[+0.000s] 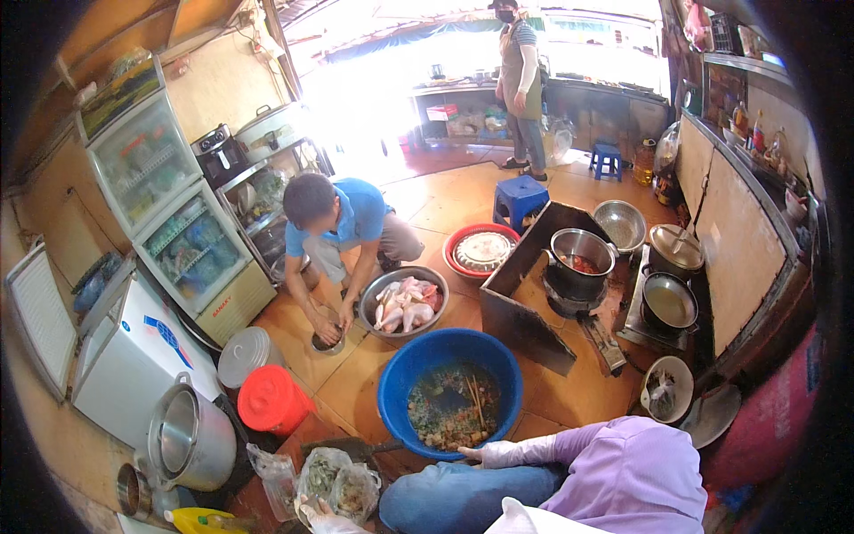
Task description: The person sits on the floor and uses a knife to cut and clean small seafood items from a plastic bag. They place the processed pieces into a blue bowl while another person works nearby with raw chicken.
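Note:
My right hand [472, 454], below a pale arm cover and purple sleeve, is at the near rim of a large blue plastic tub [451, 339]. Its grip is unclear. Cloudy liquid, food scraps, green bits and a pair of chopsticks [476, 399] are in the tub. At the bottom edge my left hand [319, 516] is partly cut off, close beside clear plastic bags [333, 477] of greenish and brownish food. What its fingers hold cannot be made out. A dark flat thing with a handle [347, 446] lies between bags and tub.
A crouching person [353, 227] works over a small metal bowl [328, 344], beside a steel basin [435, 320] of raw poultry. Another person [522, 80] stands at the back. Right are a pot [582, 267] on a burner and a metal windscreen [520, 317]. A red lidded bucket [273, 397] stands left.

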`<state>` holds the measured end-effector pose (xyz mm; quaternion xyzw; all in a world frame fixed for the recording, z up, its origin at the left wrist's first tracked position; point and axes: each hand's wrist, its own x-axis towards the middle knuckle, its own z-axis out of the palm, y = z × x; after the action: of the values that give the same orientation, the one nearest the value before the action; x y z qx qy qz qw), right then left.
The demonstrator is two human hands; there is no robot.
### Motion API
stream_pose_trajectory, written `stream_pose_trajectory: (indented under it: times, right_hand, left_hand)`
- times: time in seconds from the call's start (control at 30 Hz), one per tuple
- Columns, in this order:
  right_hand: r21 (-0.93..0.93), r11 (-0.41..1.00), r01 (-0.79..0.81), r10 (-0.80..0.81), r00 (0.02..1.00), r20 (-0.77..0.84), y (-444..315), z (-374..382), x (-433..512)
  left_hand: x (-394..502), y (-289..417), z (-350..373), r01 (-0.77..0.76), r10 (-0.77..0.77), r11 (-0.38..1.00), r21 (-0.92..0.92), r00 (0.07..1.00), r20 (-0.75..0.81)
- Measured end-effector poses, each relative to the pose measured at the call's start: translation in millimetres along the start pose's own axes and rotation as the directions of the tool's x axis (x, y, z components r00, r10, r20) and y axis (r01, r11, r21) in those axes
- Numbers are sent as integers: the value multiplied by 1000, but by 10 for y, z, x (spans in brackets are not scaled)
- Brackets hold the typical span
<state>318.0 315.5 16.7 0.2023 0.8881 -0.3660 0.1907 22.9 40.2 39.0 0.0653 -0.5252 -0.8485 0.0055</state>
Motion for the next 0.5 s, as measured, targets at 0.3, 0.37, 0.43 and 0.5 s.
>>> stream_pose_trajectory:
  times: [0.3, 0.37, 0.43, 0.5]
  right_hand:
    - [14, 999, -43, 42, 998, 44, -94, -106, 19]
    - [12, 999, -42, 42, 998, 36, -125, -117, 46]
    - [17, 1000, 8, -9, 999, 44, -317, -183, 52]
    - [4, 1000, -15, 14, 998, 62, -371, -228, 15]
  left_hand:
    - [71, -81, -174, 40, -41, 999, -21, 999, -28]
    - [151, -126, -277, 82, -84, 996, -33, 995, -60]
    - [621, -95, -664, 356, -399, 907, -227, 898, -186]
    - [512, -174, -624, 278, -315, 937, -210, 934, -167]
